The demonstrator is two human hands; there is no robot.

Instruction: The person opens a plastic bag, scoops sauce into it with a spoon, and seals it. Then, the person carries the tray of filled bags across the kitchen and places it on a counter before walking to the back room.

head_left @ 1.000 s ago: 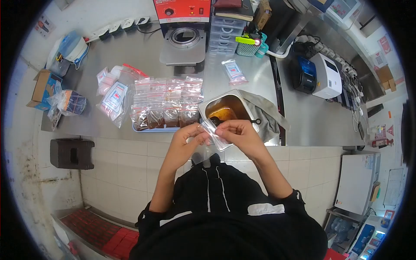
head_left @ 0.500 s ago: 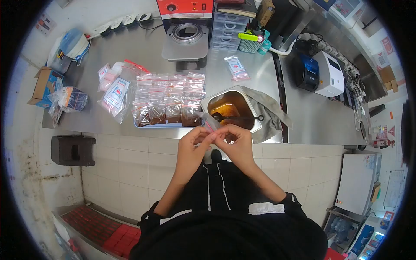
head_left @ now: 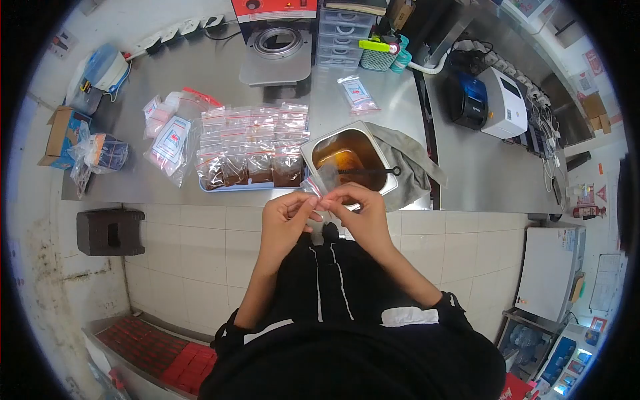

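Bag (head_left: 324, 181) now beyond pinched fingertips (head_left: 327, 203)

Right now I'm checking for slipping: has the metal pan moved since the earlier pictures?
No: the metal pan shows no visible shift either way against the dark counter seam.

I see the person's bare left hand (head_left: 285, 221) and bare right hand (head_left: 363, 215) nearly meeting, fingertips (head_left: 311, 202) pinched, bare forearms (head_left: 408, 272) slanting inward.

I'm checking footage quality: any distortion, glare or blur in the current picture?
Head view: strong fisheye bending, black corners; head view: glints on filled bags and pale sheen on the steel table; head view: no heavy blur, though the clear bag between left hand and right hand has faint edges.
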